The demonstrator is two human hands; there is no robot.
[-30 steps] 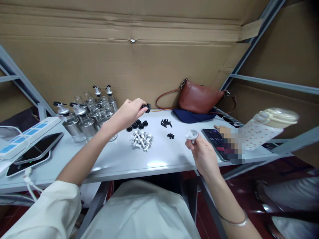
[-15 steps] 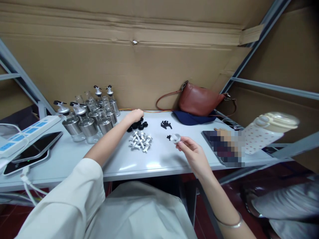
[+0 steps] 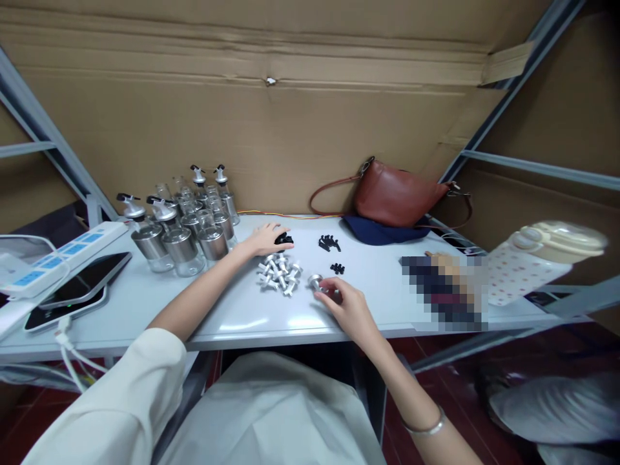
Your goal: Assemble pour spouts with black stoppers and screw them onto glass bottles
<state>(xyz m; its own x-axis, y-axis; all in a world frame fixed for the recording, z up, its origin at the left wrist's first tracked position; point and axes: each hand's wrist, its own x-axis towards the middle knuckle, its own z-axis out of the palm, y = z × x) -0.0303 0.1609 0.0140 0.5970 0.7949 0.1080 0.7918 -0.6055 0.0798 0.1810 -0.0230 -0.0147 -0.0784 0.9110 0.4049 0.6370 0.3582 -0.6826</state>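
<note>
Silver metallic spout piece (image 3: 315, 281) sits at the fingertips of the curled right hand (image 3: 352, 310); whether it is pinched or merely touched, I cannot tell. The left hand (image 3: 264, 240), fingers parted, straddles small round black caps (image 3: 283, 238). Picking out parts seems underway; next probably calls for isolating one cap.

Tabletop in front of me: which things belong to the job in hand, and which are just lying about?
Likely part of the job:
silver part at the right hand
black parts by the left hand
pile of silver pieces
slim black pieces
small black bits
bottles

Likely just lying about:
brown handbag
navy cap
dotted tumbler
power strip
</note>
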